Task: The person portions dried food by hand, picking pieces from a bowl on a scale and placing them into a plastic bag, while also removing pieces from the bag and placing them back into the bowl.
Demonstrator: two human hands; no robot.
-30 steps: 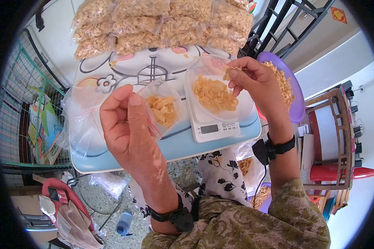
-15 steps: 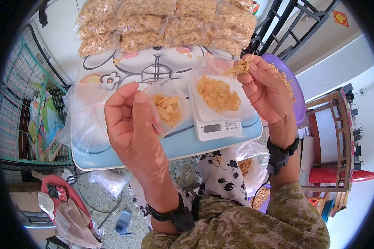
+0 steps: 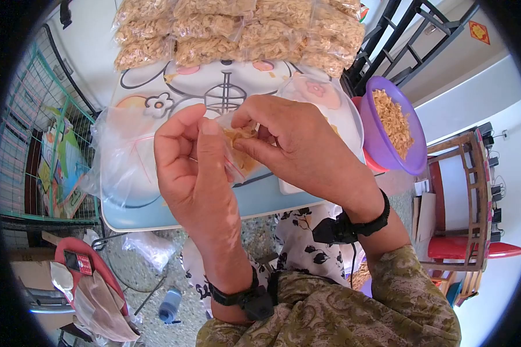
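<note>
Both hands point(image 3: 237, 144) pinch the small bag point(image 3: 240, 156), fingers curled.

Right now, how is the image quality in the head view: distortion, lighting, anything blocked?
Head view: strong fisheye with a black vignette bending the edges; bright, even daylight, sharp focus; the right hand hides most of the scale and the small bag held by the left hand.

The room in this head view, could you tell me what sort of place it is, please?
Probably a home used for small-scale snack packing. A cartoon-printed folding table holds sealed snack bags, a purple bowl of loose pieces stands beside it, and household clutter lies on the floor.
</note>
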